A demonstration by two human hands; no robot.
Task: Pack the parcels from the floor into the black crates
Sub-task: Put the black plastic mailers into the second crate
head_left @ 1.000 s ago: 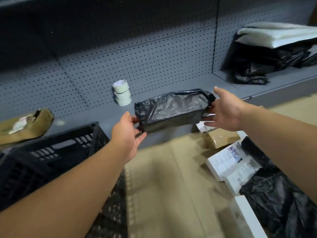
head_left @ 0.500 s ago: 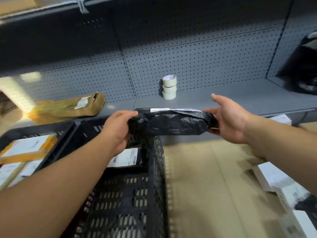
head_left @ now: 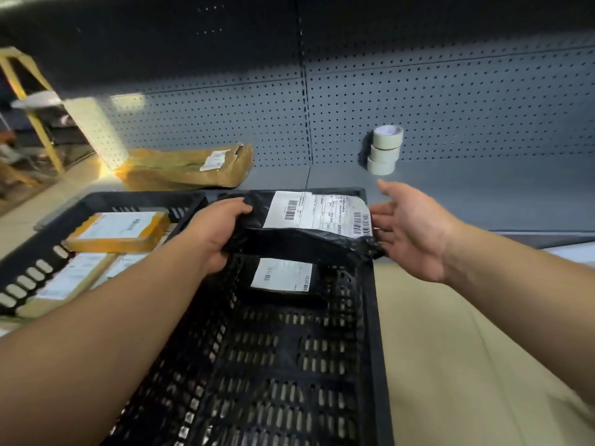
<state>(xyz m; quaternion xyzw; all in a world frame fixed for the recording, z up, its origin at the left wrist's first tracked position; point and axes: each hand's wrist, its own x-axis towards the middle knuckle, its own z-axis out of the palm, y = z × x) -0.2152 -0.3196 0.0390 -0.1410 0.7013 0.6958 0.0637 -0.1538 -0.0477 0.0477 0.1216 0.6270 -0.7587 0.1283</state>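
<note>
A black plastic-wrapped parcel (head_left: 289, 241) with a white label facing up hangs over the far end of the nearer black crate (head_left: 375, 333). My left hand (head_left: 214, 233) grips its left end, thumb on top. My right hand (head_left: 410, 231) is spread, its fingertips at the parcel's right end. Below, inside the crate, lies another black parcel (head_left: 283, 278) with a white label. A second black crate (head_left: 35, 252) to the left holds several brown boxes, with a yellow-taped box (head_left: 119, 231) on top.
A grey pegboard shelf runs behind the crates. On it lie a brown paper parcel (head_left: 186, 167) and three stacked rolls of tape (head_left: 384, 149). A yellow ladder (head_left: 30, 101) stands far left. Beige floor lies to the right of the crate.
Both hands carried the black parcel leftward over the crate and turned it label up. My right hand's fingers have spread at the parcel's right end.
</note>
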